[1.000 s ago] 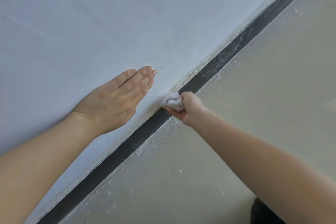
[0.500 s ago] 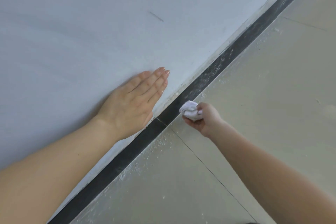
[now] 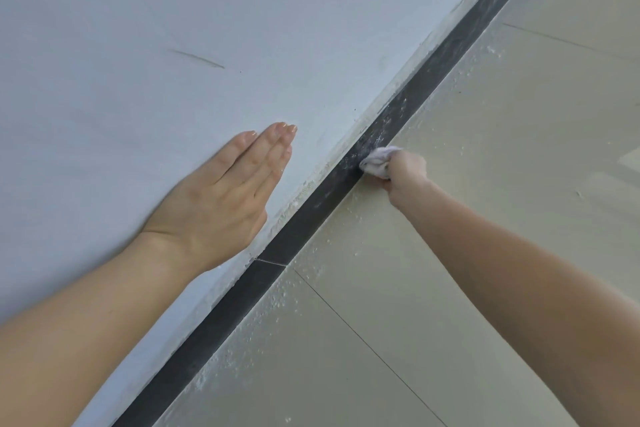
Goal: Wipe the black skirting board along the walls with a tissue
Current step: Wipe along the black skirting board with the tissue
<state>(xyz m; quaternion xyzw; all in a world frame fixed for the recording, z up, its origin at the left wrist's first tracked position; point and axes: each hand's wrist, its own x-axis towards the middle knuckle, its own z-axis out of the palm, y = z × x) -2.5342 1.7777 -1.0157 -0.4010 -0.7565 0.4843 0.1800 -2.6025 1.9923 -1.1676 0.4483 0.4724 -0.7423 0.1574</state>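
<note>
Since the earlier frame, right hand (image 3: 403, 172) advances up the skirting board (image 3: 311, 218), grip pinching the tissue (image 3: 377, 161) against it. Left hand (image 3: 225, 198) lies spread on the wall (image 3: 173, 28). Board behind looks clean; white speckling ahead remains unwiped.

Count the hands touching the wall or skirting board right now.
2. The left hand lies flat on the white wall; the right hand presses a tissue against the black skirting board.
</note>
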